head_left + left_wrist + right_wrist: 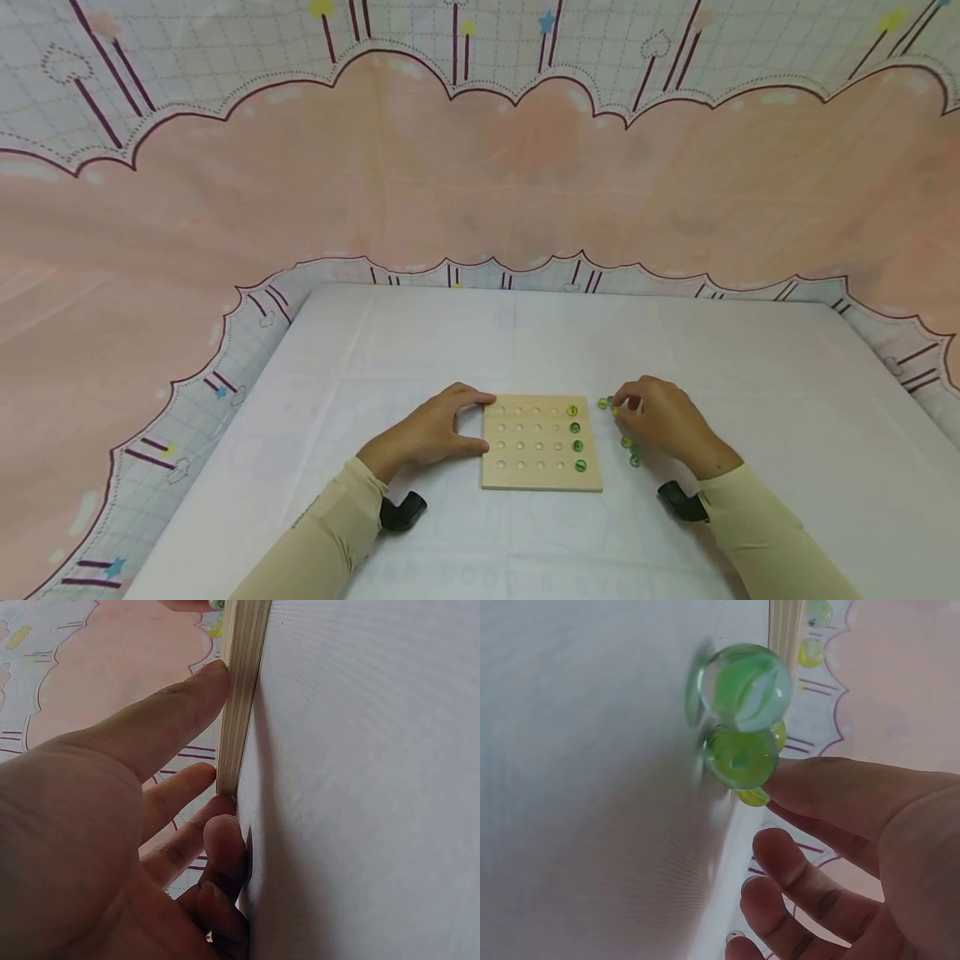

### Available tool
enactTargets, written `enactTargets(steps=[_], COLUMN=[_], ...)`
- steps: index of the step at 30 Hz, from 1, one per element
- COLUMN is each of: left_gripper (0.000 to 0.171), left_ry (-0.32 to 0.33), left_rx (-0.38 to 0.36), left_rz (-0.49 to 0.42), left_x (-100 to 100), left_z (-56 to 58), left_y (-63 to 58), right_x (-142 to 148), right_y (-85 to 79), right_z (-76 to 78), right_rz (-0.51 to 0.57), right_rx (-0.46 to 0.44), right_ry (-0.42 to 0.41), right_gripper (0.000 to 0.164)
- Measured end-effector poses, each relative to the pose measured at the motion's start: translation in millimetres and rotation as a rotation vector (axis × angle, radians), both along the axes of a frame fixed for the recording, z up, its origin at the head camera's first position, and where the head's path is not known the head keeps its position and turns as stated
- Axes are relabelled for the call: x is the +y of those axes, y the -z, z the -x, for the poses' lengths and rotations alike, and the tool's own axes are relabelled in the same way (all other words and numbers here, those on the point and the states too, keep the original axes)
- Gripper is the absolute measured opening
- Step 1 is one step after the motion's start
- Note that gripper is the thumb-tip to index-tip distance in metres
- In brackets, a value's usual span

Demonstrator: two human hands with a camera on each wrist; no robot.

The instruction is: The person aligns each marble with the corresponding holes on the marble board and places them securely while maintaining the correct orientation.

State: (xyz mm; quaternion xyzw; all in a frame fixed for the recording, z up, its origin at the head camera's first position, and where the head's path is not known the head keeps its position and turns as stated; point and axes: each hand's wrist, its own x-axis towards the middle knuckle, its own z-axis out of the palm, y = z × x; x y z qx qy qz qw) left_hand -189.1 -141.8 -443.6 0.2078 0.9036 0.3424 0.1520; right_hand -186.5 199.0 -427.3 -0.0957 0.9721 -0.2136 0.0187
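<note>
A square wooden board point(521, 482) with rows of round hollows lies flat on the table, several green and yellow glass marbles point(575, 427) seated down its right column. My left hand point(431, 425) spans the board's left edge, index fingertip at the far corner and thumb lower down; in the left wrist view the thumb point(169, 716) touches the board's side. To the right of the board, thumb and index finger of my right hand point(667, 421) pinch a yellow-green marble point(754, 797). Closer to the right wrist camera sit a clear green-swirled marble point(746, 688) and a green one point(741, 757).
Loose marbles lie right of the board: a yellow-green one point(602, 403) near its far corner and a green one point(635, 461) below the right hand. A white cloth covers the table point(420, 333). A patterned peach curtain point(480, 183) hangs behind it.
</note>
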Motion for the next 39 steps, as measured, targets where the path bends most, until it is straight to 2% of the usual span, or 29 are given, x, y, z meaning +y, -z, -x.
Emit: enactTargets(steps=[26, 33, 39], left_gripper=[0.068, 0.068, 0.067], left_ry=[0.003, -0.004, -0.003], left_rx=[0.018, 0.024, 0.021], left_rz=[0.006, 0.017, 0.01], left_x=[3, 2, 2], left_z=[0.3, 0.1, 0.6], left_y=[-0.5, 0.3, 1.6], right_x=[4, 1, -3], right_y=[-2.7, -5.2, -9.5], right_z=[-1.2, -1.9, -5.1], right_rz=[-0.007, -0.008, -0.004], right_rx=[-0.015, 0.01, -0.004], right_ry=[0.023, 0.013, 0.012], right_gripper=[0.013, 0.012, 0.014])
